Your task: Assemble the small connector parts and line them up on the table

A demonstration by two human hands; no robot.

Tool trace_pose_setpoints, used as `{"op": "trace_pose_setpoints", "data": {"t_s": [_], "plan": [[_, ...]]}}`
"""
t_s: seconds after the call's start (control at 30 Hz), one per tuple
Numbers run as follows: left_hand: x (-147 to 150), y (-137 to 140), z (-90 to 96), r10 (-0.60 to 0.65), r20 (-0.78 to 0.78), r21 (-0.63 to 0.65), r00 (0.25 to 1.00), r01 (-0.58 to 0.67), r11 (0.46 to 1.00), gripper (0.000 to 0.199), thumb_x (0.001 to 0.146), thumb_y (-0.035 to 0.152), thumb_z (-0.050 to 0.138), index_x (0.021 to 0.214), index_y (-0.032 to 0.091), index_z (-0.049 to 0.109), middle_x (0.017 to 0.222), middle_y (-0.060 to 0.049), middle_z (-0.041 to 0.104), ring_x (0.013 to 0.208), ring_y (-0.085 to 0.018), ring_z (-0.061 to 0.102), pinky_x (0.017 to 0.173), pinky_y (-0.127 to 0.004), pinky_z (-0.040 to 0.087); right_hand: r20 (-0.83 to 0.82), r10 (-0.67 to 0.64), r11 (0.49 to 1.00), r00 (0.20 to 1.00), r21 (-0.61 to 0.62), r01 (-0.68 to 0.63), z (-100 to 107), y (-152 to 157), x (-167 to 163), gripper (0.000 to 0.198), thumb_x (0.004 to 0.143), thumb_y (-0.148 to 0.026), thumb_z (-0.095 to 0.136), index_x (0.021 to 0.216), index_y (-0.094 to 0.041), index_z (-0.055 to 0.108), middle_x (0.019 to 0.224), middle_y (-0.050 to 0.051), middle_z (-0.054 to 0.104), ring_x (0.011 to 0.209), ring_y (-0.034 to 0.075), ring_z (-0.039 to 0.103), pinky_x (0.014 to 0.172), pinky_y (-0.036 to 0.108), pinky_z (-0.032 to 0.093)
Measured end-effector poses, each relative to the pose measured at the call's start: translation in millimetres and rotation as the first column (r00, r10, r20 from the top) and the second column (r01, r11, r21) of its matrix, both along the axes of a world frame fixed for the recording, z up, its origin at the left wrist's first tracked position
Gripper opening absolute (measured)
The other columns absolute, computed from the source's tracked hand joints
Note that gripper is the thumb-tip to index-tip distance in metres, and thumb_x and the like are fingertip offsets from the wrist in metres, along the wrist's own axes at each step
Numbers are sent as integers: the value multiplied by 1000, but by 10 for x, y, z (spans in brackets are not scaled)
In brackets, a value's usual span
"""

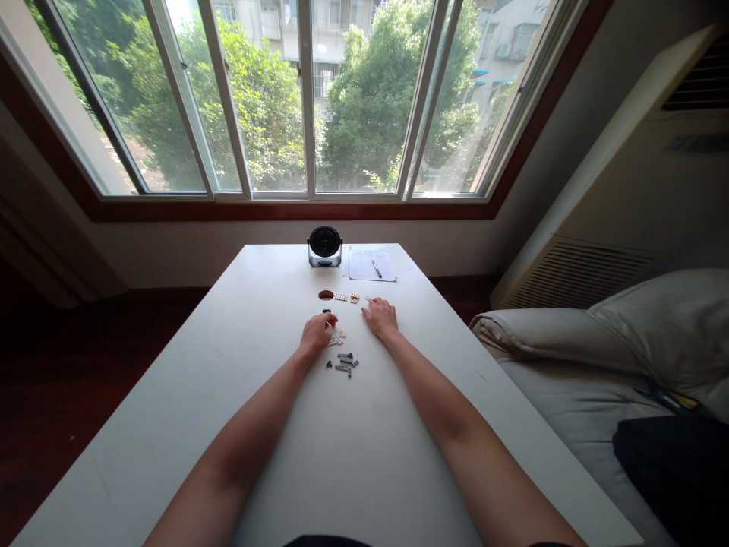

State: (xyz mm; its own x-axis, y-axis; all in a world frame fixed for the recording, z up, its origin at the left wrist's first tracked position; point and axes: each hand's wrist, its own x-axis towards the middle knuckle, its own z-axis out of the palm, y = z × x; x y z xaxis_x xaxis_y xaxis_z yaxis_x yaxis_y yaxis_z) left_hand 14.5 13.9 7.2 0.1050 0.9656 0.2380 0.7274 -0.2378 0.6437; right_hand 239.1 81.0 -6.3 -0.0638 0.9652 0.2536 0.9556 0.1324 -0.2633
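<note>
My left hand (319, 333) is over the table beside loose white toy-brick pieces (337, 340), its fingers curled together. What they pinch, if anything, is too small to make out. A small black piece (326, 311) shows just beyond its fingertips. Farther right, my right hand (381, 316) rests low on the tabletop with its fingers partly spread. Its fingertips are at a tiny pale piece (367, 298); whether they touch it is unclear. To its left lie tan pieces (355, 298) and a group of white pieces (341, 297). Several dark grey pieces (345, 365) are scattered nearer me.
The white table (273, 471) has a round hole (326, 295) toward its far end. Behind it stands a small black fan (325, 245). A written sheet (361, 266) bears a pen (377, 268). A padded sofa (547, 380) stands to the right.
</note>
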Motion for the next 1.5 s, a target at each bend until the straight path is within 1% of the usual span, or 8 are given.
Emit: {"op": "trace_pose_setpoints", "data": {"t_s": [0.33,0.47,0.8,0.97,1.1,1.2,1.3,1.5], "plan": [[-32,35,-53,3,2,23,1000,-3,1000,32,80,6,47,95,24,69,99,-3,71,94,-21,63,89,-34,45,-54,33,999,998,-1,-33,-11,212,87,34,101,-35,42,123,-20,63,125,10,59,109,22,56,97,31,39],[-27,30,-45,8,0,11,1000,-8,1000,29,81,8,49,95,24,69,99,-4,71,95,-20,63,90,-33,45,-38,13,1000,999,-4,-14,-9,208,86,38,99,-36,47,132,-20,57,127,11,56,110,23,56,96,30,40],[0,-17,13,23,-24,10,999,-23,1000,29,83,8,49,94,24,70,102,-4,72,97,-20,64,91,-33,45,-34,44,998,998,-31,-45,-6,229,99,33,98,-32,49,126,-21,61,128,10,58,114,22,55,103,30,37],[0,-13,0,32,-14,4,999,-32,999,29,81,9,49,93,24,70,103,-5,72,99,-21,63,93,-33,45,-65,56,998,996,-30,-58,-6,239,104,32,97,-31,49,126,-22,60,127,8,61,114,22,57,101,32,40],[-37,35,6,21,47,-46,999,-18,999,28,80,10,48,93,23,70,103,-4,72,96,-20,64,89,-32,47,-78,56,998,995,-18,-57,-5,224,103,39,96,-29,50,133,-21,56,134,9,59,118,24,55,103,33,40],[-130,68,67,-22,141,-122,990,39,992,30,78,10,47,94,21,70,102,-4,72,94,-18,64,83,-28,48,-99,55,998,994,11,-55,2,201,105,47,95,-29,50,142,-19,48,140,10,54,122,24,53,105,34,39],[-258,65,146,-134,193,-161,972,166,973,29,77,15,49,95,19,70,101,-4,72,90,-18,64,79,-27,49,-130,53,998,990,26,-50,7,180,117,48,95,-28,49,143,-20,47,139,10,54,121,24,54,105,34,40],[-378,32,191,-265,128,-212,956,288,934,28,75,27,57,97,19,71,89,-3,68,78,-17,61,70,-25,47,-198,77,994,977,97,-59,-37,132,129,48,95,-29,48,143,-21,46,134,9,55,120,23,53,104,35,42]]}}
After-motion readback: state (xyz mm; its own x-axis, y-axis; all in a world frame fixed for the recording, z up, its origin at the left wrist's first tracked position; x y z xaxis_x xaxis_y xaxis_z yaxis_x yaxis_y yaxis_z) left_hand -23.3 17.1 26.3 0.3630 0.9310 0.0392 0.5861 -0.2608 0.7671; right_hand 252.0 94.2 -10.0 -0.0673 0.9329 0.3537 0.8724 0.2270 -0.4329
